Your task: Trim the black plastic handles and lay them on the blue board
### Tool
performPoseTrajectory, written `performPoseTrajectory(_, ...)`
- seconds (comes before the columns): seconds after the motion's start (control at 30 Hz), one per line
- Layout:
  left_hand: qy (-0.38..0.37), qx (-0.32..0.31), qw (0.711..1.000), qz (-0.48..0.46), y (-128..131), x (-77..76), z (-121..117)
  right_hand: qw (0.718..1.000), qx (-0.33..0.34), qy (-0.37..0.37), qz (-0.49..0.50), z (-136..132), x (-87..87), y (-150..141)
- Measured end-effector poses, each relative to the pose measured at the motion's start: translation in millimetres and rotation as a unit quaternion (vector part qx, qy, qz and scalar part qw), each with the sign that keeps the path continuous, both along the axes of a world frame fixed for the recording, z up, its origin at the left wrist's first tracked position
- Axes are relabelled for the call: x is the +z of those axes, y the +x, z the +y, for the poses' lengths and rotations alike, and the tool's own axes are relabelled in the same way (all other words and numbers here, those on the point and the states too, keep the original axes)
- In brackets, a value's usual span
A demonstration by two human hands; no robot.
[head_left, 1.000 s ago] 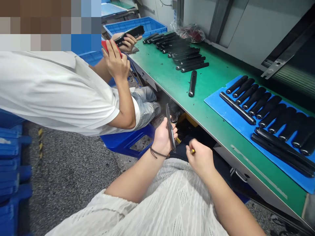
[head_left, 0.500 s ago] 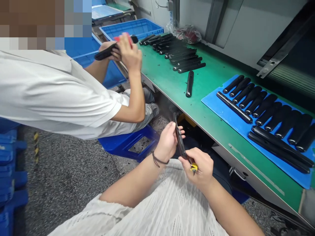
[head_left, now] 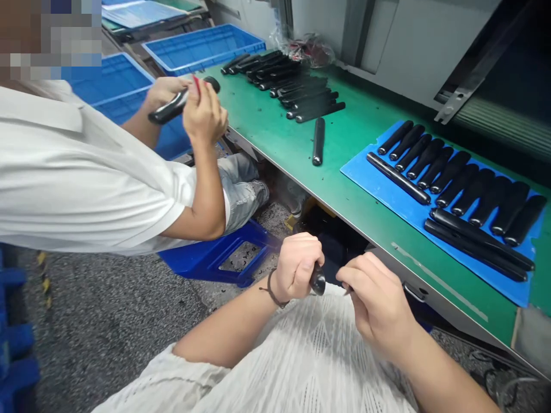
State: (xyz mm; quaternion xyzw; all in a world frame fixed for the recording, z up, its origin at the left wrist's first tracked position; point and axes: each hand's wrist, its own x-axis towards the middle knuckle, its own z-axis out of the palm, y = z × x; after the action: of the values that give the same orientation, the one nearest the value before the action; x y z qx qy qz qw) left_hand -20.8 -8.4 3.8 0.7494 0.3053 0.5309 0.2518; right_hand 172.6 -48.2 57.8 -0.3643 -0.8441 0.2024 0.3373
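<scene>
My left hand (head_left: 296, 267) is closed around a black handle (head_left: 317, 282), and only its rounded end shows past my fingers. My right hand (head_left: 375, 298) sits close beside it, pinching a small tool (head_left: 346, 291). Only the tool's thin tip shows, and the yellow part is hidden by my fingers. The tip is right next to the handle, but I cannot tell if they touch. On the green workbench (head_left: 279, 143), a lone black handle (head_left: 318, 140) lies near the front edge. Several more lie in rows on a blue mat (head_left: 387, 198).
A co-worker in a white shirt (head_left: 86, 172) holds a black handle (head_left: 167, 109) and a red item (head_left: 196, 85). More black handles (head_left: 279, 80) lie at the bench's far end. Blue crates (head_left: 202, 49) stand behind, and a blue stool (head_left: 215, 258) stands on the floor.
My hands have come closer together, and the handle has tilted toward me, now showing mostly its end. The yellow part is now hidden in my right hand. The co-worker's hands have shifted.
</scene>
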Motion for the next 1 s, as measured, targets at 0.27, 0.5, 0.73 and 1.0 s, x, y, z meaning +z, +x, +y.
performPoseTrajectory(0.27, 0.022, -0.033, 0.999, 0.011, 5.7, 8.5, -2.1, 0.993, -0.001, 0.038, -0.108, 8.0, 6.9, 0.6)
performPoseTrajectory(0.5, 0.036, -0.020, 0.999, 0.023, 7.4, 9.1, -3.6, 0.993, -0.003, 0.045, -0.112, 10.7, 5.1, -3.4)
performPoseTrajectory(0.73, 0.003, 0.014, 0.999, 0.033, 8.5, 11.1, -6.5, 0.985, -0.028, 0.122, -0.118, 9.5, 4.2, -2.0)
performPoseTrajectory(1.0, -0.083, 0.045, 0.995, -0.018, 21.1, 8.2, -14.1, 0.944, -0.104, 0.273, -0.152, 10.3, -11.0, 0.2)
